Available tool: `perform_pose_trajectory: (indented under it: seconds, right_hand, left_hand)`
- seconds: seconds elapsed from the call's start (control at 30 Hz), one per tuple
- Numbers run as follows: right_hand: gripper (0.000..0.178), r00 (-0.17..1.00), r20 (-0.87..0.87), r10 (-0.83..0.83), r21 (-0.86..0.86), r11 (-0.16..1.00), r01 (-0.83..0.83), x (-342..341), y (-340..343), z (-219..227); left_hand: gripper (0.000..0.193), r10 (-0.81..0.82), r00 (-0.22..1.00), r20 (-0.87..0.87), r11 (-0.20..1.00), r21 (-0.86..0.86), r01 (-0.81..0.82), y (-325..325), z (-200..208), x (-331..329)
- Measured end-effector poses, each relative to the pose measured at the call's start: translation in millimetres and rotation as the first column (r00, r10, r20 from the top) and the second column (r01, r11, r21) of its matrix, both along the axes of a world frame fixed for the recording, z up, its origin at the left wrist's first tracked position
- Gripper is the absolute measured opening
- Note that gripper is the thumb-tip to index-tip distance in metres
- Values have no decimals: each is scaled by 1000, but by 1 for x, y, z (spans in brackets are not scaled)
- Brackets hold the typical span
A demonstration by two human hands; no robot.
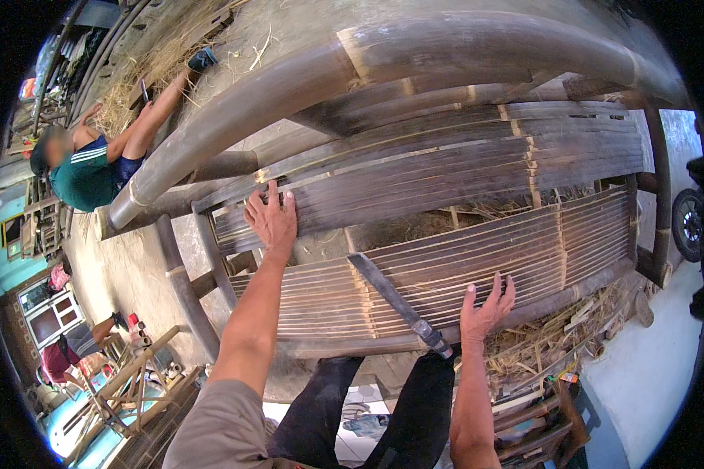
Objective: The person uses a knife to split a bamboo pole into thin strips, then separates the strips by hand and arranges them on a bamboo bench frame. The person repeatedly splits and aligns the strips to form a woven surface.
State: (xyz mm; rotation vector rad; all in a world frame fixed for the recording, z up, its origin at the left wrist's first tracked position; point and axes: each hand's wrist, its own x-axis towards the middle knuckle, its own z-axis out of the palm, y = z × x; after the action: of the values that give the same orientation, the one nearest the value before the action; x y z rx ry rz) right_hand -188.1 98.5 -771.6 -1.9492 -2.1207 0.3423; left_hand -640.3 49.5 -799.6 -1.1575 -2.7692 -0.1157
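A large dark bamboo bench frame (274,102) fills the middle of the view. Inside it lie a far panel of dark slats (430,172) and a near panel of narrow strips (477,258), with a gap between them. My left hand (274,223) rests on the left end of the far panel, fingers spread over the slats and holding nothing. Over the near panel's front edge my right hand (485,311) is raised with fingers apart, holding nothing. To its left, a large knife (391,295) with a dark blade lies slantwise across the near strips, handle toward my legs.
At the far left a person in a green shirt (86,168) sits on the ground beside straw-like shavings (121,102). Bamboo scraps (555,336) lie at the near right. Beyond the frame's right end stands a wheel (687,225). More bamboo pieces (125,391) stand at the lower left.
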Motion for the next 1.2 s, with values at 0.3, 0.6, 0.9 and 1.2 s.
perform_pose_trajectory:
  seconds: [0.3, 0.6, 0.9, 1.2]
  right_hand:
    - [58, 1000, 5, 18, 28, 999, -18, -2, 0, 0]
    - [61, 1000, 26, 9, 3, 1000, -9, -3, 1, 2]
    - [61, 1000, 11, 7, 54, 999, -8, -2, 4, 2]
    - [57, 989, -149, -14, 32, 999, 19, 4, 4, 6]
  left_hand:
    - [54, 40, 999, 4, 997, -74, -40, -1, -2, -1]
    - [52, 20, 999, 27, 999, 39, -21, -5, 4, 9]
    - [60, -30, 1000, 7, 998, 58, 29, -10, -7, 17]
    - [65, -434, 878, 199, 900, 136, 414, 32, 29, 117]
